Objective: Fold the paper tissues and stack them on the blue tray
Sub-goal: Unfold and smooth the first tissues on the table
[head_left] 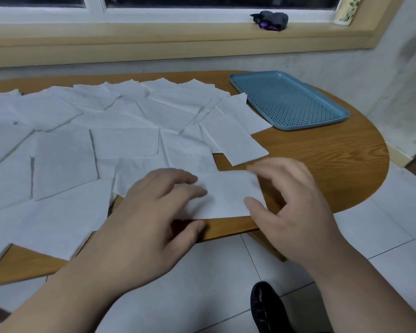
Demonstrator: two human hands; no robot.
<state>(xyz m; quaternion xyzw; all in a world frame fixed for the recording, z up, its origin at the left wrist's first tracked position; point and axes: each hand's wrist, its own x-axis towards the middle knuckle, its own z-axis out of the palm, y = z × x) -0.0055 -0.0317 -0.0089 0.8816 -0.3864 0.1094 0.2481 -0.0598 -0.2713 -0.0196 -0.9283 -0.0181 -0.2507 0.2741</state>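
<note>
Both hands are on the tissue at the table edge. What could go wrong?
The white paper tissue under the left hand and right hand lies along the wooden table's front edge, so it may slide off. The loose white tissues beside it overlap, so a sweep toward the perforated blue tray could drag them.

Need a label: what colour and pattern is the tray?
The tray is blue, dotted with small holes; head view.

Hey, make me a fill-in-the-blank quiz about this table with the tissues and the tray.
The empty tray is coloured ___.
The loose tissues cover the wooden ___.
The left hand and right hand both touch one ___.
Missing: blue; table; tissue.
</note>
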